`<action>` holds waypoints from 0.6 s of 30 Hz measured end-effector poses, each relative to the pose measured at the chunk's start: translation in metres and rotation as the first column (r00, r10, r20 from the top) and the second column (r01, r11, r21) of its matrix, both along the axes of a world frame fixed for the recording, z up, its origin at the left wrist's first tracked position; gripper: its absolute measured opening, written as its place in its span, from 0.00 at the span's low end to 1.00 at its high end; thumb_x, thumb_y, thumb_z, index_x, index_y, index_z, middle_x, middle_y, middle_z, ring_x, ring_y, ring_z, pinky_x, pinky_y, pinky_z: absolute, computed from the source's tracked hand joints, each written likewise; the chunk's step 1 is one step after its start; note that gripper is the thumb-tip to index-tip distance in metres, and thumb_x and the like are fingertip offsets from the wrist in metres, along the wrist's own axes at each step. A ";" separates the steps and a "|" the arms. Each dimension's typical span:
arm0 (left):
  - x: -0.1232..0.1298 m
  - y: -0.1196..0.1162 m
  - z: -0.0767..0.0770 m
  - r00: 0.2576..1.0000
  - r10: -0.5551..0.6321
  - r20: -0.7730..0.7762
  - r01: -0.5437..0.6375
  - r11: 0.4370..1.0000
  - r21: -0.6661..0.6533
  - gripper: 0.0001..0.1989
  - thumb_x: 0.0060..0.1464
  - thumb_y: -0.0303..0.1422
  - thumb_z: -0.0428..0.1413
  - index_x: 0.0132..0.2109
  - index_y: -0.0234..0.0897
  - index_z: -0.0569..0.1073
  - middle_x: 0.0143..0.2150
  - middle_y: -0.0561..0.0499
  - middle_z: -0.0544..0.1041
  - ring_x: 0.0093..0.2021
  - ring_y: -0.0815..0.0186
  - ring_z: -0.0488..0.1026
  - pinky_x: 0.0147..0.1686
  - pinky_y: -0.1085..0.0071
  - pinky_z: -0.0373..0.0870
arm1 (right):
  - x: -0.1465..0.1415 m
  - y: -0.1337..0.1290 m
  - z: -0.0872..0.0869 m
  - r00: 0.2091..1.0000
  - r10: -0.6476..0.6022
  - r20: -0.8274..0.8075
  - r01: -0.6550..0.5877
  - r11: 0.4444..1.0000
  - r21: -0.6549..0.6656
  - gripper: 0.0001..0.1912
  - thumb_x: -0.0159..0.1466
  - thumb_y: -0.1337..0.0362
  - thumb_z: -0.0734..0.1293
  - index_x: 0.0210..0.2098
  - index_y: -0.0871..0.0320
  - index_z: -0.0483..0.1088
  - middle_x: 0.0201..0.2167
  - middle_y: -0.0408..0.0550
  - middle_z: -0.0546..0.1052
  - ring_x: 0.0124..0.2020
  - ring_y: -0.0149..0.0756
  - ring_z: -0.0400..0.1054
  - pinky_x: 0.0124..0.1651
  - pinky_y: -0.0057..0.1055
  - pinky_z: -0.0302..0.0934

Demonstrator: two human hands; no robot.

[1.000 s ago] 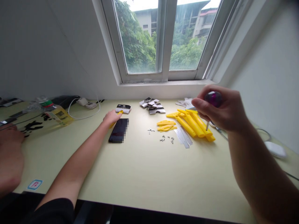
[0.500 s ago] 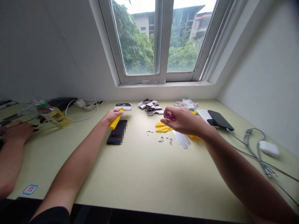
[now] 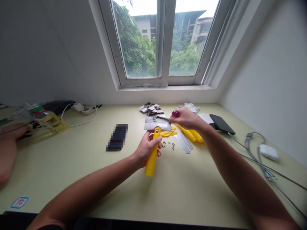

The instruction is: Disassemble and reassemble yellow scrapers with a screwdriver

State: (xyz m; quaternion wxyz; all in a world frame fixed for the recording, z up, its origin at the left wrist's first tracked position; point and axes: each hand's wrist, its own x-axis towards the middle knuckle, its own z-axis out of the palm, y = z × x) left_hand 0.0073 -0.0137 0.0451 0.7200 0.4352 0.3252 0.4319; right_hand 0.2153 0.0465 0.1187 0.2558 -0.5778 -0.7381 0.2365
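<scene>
My left hand (image 3: 148,145) is wrapped round the yellow handle (image 3: 151,161) of a wide scraper, which it holds above the table. The scraper's flat, pale head (image 3: 153,125) has a dark strip along its far edge and points away from me. My right hand (image 3: 185,118) is closed round a purple, translucent handle (image 3: 176,113), perhaps a screwdriver's; its shaft is hidden. Its fingertips are at the right edge of the scraper head. Small screws (image 3: 173,146), flat yellow pieces (image 3: 169,132), silver metal strips (image 3: 183,143) and yellow handles (image 3: 188,132) lie just beyond my hands.
A dark phone (image 3: 118,137) lies to the left. Black-and-white cards (image 3: 151,108) and a white cloth-like bundle (image 3: 190,107) are at the back. Cables (image 3: 262,159), a white case (image 3: 268,152) and a black device (image 3: 222,123) are on the right. Another person's arm (image 3: 8,147) rests near a bottle (image 3: 51,119).
My left hand has brought the scraper from beyond the phone to the middle, in front of me. My right hand, with the purple handle, now meets the scraper head's right edge.
</scene>
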 end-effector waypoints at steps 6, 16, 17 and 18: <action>0.010 0.005 -0.003 0.996 -0.056 0.065 0.057 0.998 -0.021 0.23 0.49 0.40 0.63 0.47 0.42 0.60 0.35 0.56 0.67 0.23 0.74 0.67 0.16 0.77 0.65 | 0.001 0.004 -0.002 0.988 -0.072 -0.136 0.070 0.997 -0.018 0.13 0.53 0.60 0.70 0.35 0.61 0.74 0.20 0.42 0.71 0.19 0.27 0.59 0.22 0.27 0.52; 0.013 0.031 -0.009 0.999 0.022 0.035 -0.019 0.997 -0.072 0.21 0.54 0.52 0.55 0.40 0.42 0.57 0.24 0.59 0.67 0.13 0.72 0.63 0.11 0.78 0.57 | 0.007 -0.003 -0.001 0.913 0.008 -0.408 -0.098 0.975 -0.200 0.15 0.53 0.56 0.72 0.33 0.61 0.72 0.11 0.38 0.64 0.11 0.24 0.52 0.14 0.24 0.44; 0.012 0.030 -0.008 0.999 0.020 0.039 -0.018 0.998 -0.066 0.22 0.54 0.53 0.55 0.40 0.42 0.57 0.24 0.60 0.67 0.13 0.72 0.63 0.10 0.78 0.57 | 0.008 -0.002 -0.002 0.886 0.005 -0.464 -0.103 0.977 -0.186 0.16 0.53 0.55 0.73 0.34 0.61 0.72 0.12 0.39 0.66 0.11 0.24 0.52 0.14 0.24 0.44; 0.012 0.028 -0.008 0.999 0.013 0.045 -0.010 0.998 -0.061 0.22 0.53 0.53 0.55 0.40 0.42 0.57 0.23 0.60 0.67 0.13 0.71 0.63 0.10 0.78 0.57 | 0.008 0.000 -0.003 0.865 -0.006 -0.502 -0.089 0.982 -0.166 0.17 0.53 0.54 0.73 0.34 0.61 0.72 0.13 0.39 0.67 0.11 0.23 0.52 0.13 0.24 0.43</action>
